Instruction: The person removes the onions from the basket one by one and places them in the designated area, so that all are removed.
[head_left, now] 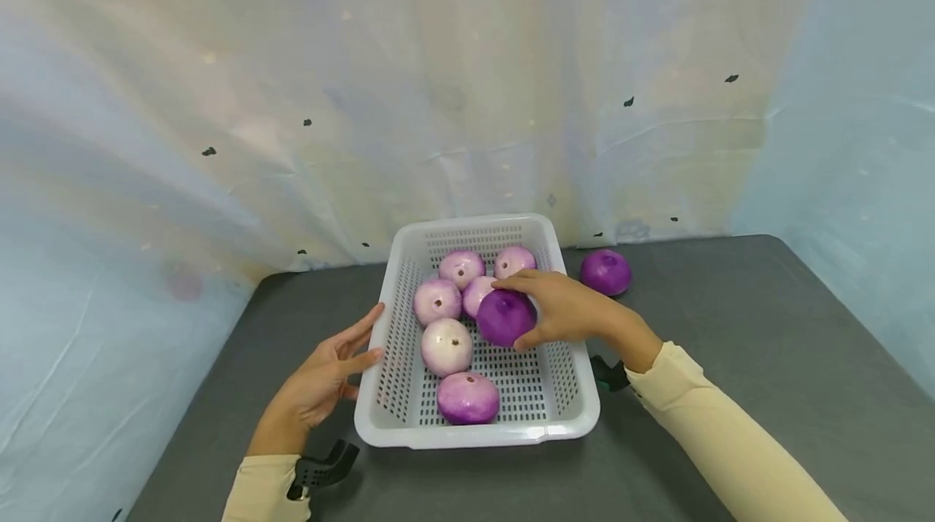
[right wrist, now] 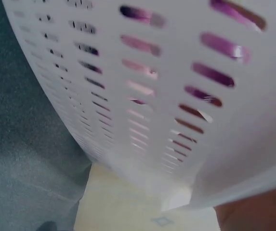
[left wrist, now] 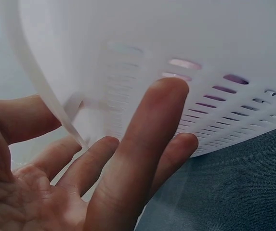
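A white plastic basket (head_left: 478,434) with slotted walls stands on the table and holds several pale purple and whitish onions (head_left: 447,347). My right hand (head_left: 562,307) grips a dark purple onion (head_left: 504,317) over the basket's right half, thumb and fingers on its sides. At the basket's left rim is my left hand (head_left: 321,376), its thumb at the rim (left wrist: 46,86) and its fingers (left wrist: 142,130) against the outer wall. In the right wrist view, the slotted wall (right wrist: 113,86) hides the right hand and most of the onions.
Another dark purple onion (head_left: 605,272) lies on the dark grey table (head_left: 730,327), right of the basket near the back edge. A pale patterned cloth (head_left: 467,84) hangs behind the table and along its sides.
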`<action>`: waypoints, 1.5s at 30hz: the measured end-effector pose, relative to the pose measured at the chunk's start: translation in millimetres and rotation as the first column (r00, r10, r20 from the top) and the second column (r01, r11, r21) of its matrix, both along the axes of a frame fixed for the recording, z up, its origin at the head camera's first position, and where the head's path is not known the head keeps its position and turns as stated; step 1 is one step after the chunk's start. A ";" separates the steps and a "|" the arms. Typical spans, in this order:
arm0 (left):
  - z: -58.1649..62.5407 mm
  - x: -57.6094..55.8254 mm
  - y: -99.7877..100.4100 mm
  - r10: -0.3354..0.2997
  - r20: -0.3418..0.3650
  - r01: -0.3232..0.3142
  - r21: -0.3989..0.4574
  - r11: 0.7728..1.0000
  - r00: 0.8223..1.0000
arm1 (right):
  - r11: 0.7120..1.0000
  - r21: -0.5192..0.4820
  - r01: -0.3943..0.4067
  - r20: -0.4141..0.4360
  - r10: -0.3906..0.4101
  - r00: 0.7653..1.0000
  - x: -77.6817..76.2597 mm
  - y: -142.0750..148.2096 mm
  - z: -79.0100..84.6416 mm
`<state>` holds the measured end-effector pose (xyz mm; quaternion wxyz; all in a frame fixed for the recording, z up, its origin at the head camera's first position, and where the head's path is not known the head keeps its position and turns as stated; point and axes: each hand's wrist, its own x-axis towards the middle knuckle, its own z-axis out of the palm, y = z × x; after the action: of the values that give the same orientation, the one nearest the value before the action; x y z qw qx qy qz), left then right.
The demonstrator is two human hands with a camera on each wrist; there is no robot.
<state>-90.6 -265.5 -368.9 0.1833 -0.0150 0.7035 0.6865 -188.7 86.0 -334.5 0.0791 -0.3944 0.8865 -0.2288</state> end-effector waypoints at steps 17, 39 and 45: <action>0.2 -1.3 3.1 0.027 0.002 -0.027 -0.006 1.000 1.000 | 0.987 -0.147 0.065 0.042 -0.059 0.997 6.9 12.5 8.1; -0.9 -1.4 2.0 0.018 0.002 -0.018 0.002 1.000 1.000 | 0.964 -0.221 0.147 0.088 -0.131 0.988 3.2 44.3 9.9; -1.7 -1.7 1.5 0.027 -0.004 -0.027 0.012 1.000 1.000 | 0.960 -0.230 0.161 0.042 -0.156 0.987 -2.8 57.9 10.4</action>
<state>-92.3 -264.0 -370.6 0.1726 -0.0222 0.6995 0.6931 -191.5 143.9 -324.2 0.0242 -0.3260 0.8814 -0.3411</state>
